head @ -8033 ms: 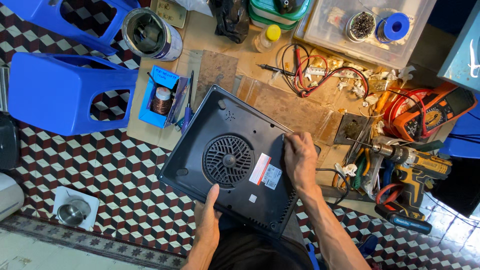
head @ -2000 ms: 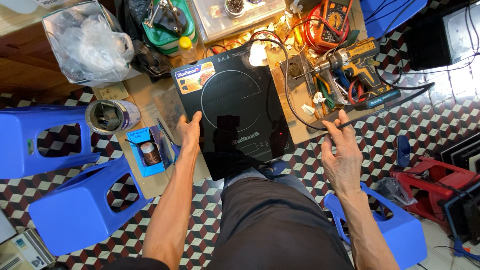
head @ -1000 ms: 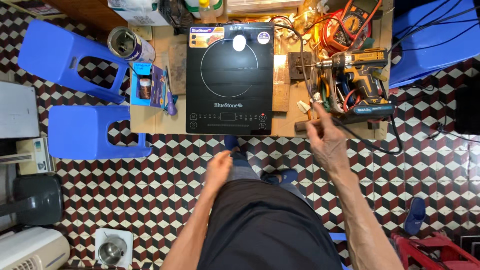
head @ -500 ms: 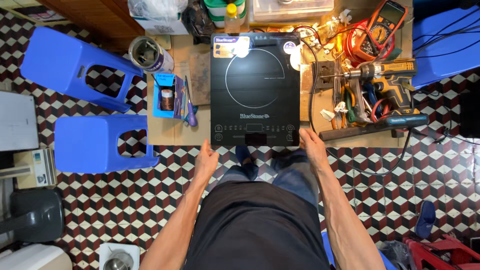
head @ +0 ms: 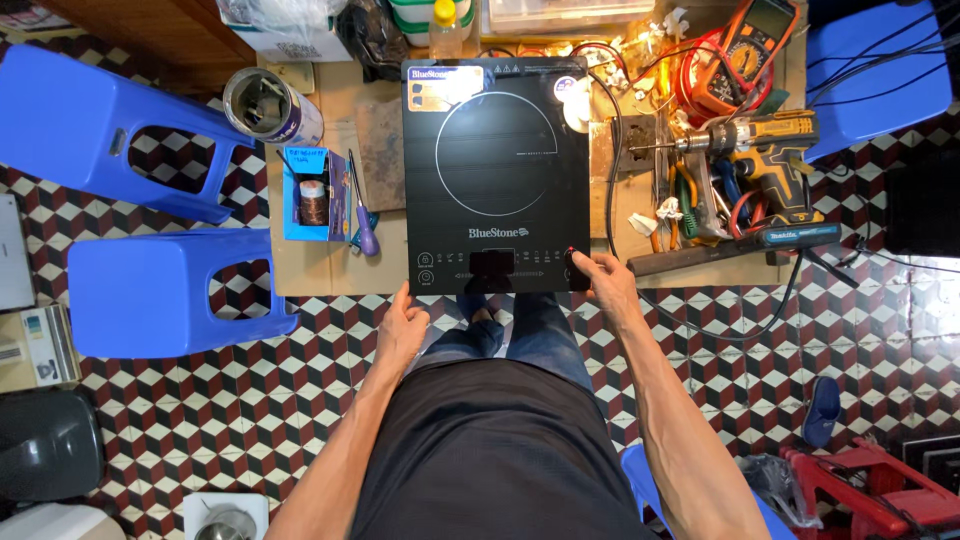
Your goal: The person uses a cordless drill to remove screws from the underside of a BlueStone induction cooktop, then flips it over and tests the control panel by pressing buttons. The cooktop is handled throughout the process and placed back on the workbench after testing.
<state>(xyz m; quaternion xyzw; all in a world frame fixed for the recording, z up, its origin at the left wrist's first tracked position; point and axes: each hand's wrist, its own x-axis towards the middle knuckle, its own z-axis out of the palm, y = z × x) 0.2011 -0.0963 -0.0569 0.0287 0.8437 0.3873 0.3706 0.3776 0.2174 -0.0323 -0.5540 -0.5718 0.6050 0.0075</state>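
- Induction cooktop (head: 497, 170), a flat black slab, lies face up on the low cardboard-covered worktable (head: 330, 270), its control strip at the edge nearest the person.
- A white ring marks the cooking zone; a pale rectangular sticker (head: 444, 88) sits in the far left corner and a small round white one in the far right corner.
- Right hand (head: 605, 285) rests at the near right corner, fingers spread loosely and fingertips touching the control strip beside a small red light; it grips nothing.
- Left hand (head: 402, 325) lies at the near left edge, fingers relaxed and slightly curled, just touching the rim; whether it grips the edge I cannot tell.
- Left of the cooktop stands a small open blue box (head: 308, 195) with a copper-coloured spool inside, and a purple-handled screwdriver (head: 362, 215) beside it.
- A metal can (head: 270, 105) with a dark label lies on its side at the far left corner of the table.
- To the right lie a yellow-and-teal cordless drill (head: 765, 150), an orange multimeter (head: 745, 50) and tangled red and black leads.
- Two blue plastic stools (head: 150, 290) stand on the chequered floor at the left.
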